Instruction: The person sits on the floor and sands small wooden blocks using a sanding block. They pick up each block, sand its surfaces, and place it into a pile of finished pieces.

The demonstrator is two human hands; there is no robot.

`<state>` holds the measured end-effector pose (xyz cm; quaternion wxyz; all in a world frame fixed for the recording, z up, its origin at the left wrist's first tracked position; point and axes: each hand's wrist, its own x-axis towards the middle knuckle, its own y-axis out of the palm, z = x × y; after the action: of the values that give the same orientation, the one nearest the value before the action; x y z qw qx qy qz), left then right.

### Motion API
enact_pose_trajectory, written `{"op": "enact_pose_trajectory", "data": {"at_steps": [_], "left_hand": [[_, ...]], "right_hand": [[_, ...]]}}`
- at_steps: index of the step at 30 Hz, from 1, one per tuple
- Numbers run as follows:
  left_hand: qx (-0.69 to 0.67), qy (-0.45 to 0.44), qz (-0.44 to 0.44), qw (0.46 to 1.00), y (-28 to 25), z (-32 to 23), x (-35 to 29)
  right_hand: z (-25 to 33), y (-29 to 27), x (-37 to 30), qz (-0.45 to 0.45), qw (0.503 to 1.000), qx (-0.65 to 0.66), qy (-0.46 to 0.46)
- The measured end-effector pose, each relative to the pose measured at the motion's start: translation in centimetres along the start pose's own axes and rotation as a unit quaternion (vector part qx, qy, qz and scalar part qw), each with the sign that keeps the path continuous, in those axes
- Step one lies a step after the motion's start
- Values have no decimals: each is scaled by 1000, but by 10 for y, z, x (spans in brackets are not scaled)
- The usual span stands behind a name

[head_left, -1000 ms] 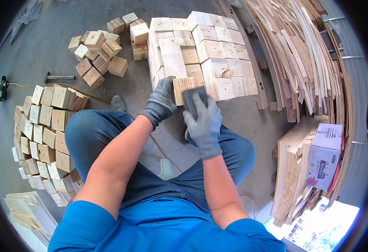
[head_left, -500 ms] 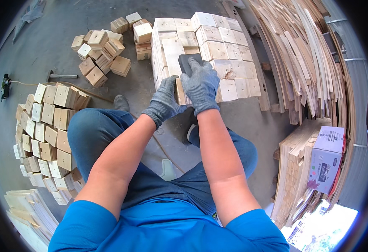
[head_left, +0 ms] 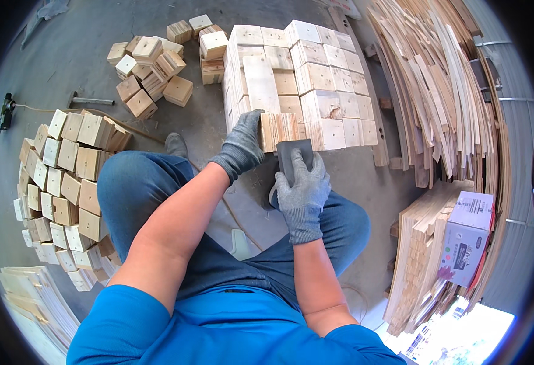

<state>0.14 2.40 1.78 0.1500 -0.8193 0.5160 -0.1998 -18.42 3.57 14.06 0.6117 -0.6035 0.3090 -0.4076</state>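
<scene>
Gloved hands at the near edge of a stack of wooden blocks [head_left: 342, 79]. The left hand [head_left: 247, 139] grasps the left side of a laminated wooden block [head_left: 279, 129], fingers curled along it and the underside of the grip hidden; this hold probably braces the block against sideways push. The block lies at the stack's near end, layered face up, which leaves that face exposed, and just below a pale flat board [head_left: 259, 82]. The right hand [head_left: 303, 185] clasps a dark grey rectangular block [head_left: 292, 155], perhaps a sanding block, between thumb and spread fingers, a hold that seems suited to pressing flat. The dark block overlaps the laminated block's near right corner in view; whether they touch cannot be told. Left, more blocks [head_left: 66, 155] stand piled, apparently kept within arm's reach.
</scene>
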Motion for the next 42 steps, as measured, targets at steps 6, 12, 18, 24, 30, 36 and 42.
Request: {"op": "enact_pose_trajectory", "data": {"at_steps": [6, 12, 18, 24, 30, 36, 42], "left_hand": [[-6, 6, -18, 1000, 1, 3, 0], [-39, 13, -9, 999, -1, -7, 1], [-12, 9, -11, 1000, 0, 0, -1], [-12, -4, 9, 1000, 2, 0, 1], [-53, 21, -5, 998, 9, 17, 1], [-28, 5, 19, 999, 0, -5, 4], [-21, -19, 12, 1000, -4, -5, -3]], "right_hand": [[26, 11, 80, -19, 1000, 3, -8], [35, 16, 137, 0, 999, 35, -14], [24, 5, 62, 15, 1000, 28, -4], [4, 1, 8, 18, 998, 64, -1], [32, 10, 78, 2, 999, 47, -21], [52, -2, 155, 78, 997, -6, 4], [39, -9, 92, 47, 999, 3, -6]]}}
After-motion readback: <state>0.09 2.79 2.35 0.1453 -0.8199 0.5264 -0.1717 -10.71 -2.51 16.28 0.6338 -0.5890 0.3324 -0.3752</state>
